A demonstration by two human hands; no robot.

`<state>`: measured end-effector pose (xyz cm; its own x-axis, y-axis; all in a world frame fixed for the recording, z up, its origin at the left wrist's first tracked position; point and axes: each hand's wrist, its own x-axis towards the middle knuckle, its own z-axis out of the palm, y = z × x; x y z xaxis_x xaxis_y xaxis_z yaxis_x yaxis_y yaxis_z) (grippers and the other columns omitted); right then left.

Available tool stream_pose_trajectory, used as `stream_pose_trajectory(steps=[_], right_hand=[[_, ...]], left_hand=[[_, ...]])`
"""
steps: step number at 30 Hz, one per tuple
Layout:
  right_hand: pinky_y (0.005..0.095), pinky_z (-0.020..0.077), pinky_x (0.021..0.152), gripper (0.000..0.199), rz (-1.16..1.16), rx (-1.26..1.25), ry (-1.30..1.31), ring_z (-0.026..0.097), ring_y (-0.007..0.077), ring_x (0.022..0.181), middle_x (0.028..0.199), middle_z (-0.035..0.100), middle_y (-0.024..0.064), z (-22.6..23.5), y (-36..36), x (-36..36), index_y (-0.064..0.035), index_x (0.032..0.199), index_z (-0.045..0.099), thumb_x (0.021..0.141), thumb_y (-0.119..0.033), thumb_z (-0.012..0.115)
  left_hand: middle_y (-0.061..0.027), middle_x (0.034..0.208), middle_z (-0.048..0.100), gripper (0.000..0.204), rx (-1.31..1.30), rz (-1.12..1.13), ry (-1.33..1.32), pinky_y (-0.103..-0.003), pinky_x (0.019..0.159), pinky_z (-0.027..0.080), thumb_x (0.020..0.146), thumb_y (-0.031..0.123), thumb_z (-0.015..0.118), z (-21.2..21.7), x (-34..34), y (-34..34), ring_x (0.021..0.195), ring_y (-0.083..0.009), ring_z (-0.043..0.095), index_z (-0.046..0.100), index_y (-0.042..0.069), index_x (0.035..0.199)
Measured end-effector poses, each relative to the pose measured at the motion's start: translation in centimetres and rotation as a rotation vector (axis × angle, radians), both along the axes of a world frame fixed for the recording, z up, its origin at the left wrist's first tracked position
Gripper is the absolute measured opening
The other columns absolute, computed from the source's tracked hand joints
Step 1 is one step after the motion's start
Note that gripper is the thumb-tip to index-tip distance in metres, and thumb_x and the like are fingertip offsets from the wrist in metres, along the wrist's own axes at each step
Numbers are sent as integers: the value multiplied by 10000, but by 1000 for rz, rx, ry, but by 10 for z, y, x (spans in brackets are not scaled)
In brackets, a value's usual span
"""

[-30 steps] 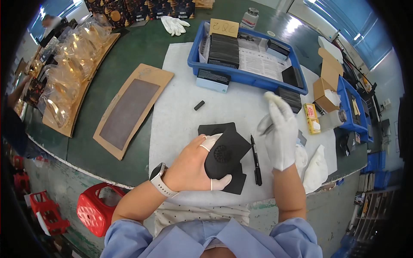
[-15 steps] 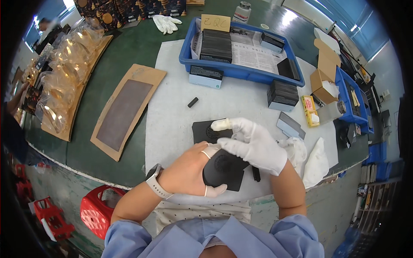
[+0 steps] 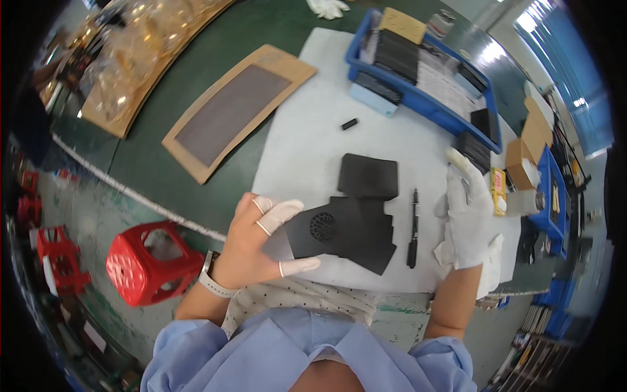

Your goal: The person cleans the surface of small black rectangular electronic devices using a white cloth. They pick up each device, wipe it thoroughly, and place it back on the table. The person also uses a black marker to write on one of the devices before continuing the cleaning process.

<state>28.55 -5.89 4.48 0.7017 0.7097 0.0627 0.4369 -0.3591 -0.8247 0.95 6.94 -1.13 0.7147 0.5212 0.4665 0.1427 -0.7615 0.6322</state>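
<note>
A black die-cut card (image 3: 362, 228) with a round embossed pattern lies flat on the white sheet in front of me. My left hand (image 3: 258, 238), with white finger cots, is open at its left end, finger and thumb spread apart around that edge. Directly beyond it is a smaller black card (image 3: 369, 176). To the right, a black pen (image 3: 413, 228) lies lengthwise. My right hand (image 3: 467, 212), in a white glove, is over the right part of the sheet with fingers stretched out, close to a stack of black cards (image 3: 473, 151) and a crumpled white cloth (image 3: 490, 261).
A blue tray (image 3: 418, 108) with black card stacks sits at the far right, a light blue and black box (image 3: 375, 95) against it. A short black cylinder (image 3: 350, 124) lies on the sheet. Brown cardboard (image 3: 189, 157) is at left; a red stool (image 3: 147, 261) stands below the table edge.
My hands have moved apart; the black embossed card they held now lies on the sheet. My right hand has gone right, toward the card stack. The whole view has turned and shifted.
</note>
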Motion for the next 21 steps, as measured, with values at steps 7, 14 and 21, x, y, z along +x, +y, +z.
stream_pose_trajectory(steps=[7,14,21], right_hand=[[377,504,648,591,132,-618,-529,676,256,693,717,674,65,-27,-24,-9,-117,1355,497,820,-290,676],[299,480,635,507,114,-611,-495,631,180,633,699,634,63,-24,-23,-19,-97,1319,555,818,-129,623],[246,470,553,264,244,149,577,650,169,673,697,629,128,-20,-69,5,-13,1098,671,871,-78,555]], left_hand=[[-61,1092,592,725,50,224,173,-403,904,362,560,382,894,-22,-56,-10,999,-290,470,643,114,1185],[-72,1263,517,959,71,256,277,-446,954,311,526,452,891,-23,-64,-11,1091,-312,434,525,126,1351],[-38,1240,611,1070,54,230,168,-422,944,298,553,409,893,-39,-77,-12,1096,-272,473,408,64,1442]])
